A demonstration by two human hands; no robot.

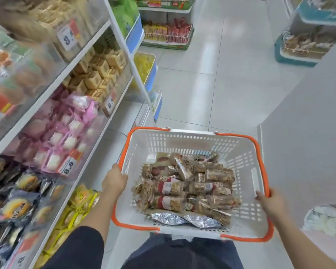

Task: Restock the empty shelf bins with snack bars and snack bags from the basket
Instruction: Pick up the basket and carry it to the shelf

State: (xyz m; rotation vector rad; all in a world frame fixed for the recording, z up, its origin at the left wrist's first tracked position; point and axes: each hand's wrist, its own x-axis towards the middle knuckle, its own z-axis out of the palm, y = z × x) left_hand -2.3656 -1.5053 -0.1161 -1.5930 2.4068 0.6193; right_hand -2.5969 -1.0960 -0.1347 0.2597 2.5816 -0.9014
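A white plastic basket (184,140) with orange handles is carried in front of me at waist height. Inside lie several clear-wrapped snack bars (190,187) in a heap, and two silver foil snack bags (184,219) at the near end. My left hand (113,181) grips the basket's left rim, fingers curled over the orange edge. Gripping the right rim near its orange handle is my right hand (271,203). The shelf unit (52,90) on my left holds clear bins full of packaged snacks.
White shelves with price tags run along the left, stocked with pink, brown, yellow and dark packets. A grey-white wall or cabinet (306,123) stands on the right. Tiled aisle floor (200,78) stretches ahead toward more displays at the back and right.
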